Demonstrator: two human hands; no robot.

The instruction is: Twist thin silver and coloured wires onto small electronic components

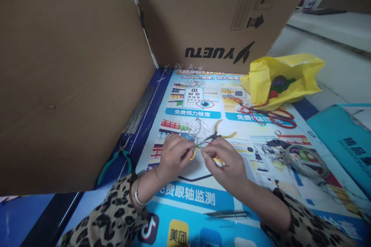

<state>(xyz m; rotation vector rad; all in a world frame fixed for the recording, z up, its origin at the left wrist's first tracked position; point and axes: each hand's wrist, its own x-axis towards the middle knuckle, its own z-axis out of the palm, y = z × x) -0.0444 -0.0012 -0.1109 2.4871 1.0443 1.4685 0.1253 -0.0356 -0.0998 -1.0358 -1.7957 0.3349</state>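
Note:
Over the middle of a printed poster, my left hand and my right hand work close together, both with fingers pinched. Thin coloured cord, yellow, green and red, runs between the fingertips. My left hand grips it near its yellow part; the right pinches it at the other side, with yellow and red strands showing below its fingers. Just beyond the hands lies a tangle of thin silvery wire; whether it joins the cord I cannot tell. Yellow-handled pliers rest open behind my right hand.
Cardboard walls stand at the left and back. To the right are a yellow bag with yarn balls, red-handled scissors, a wire coil and a teal box. Teal pliers and wire lengths lie left.

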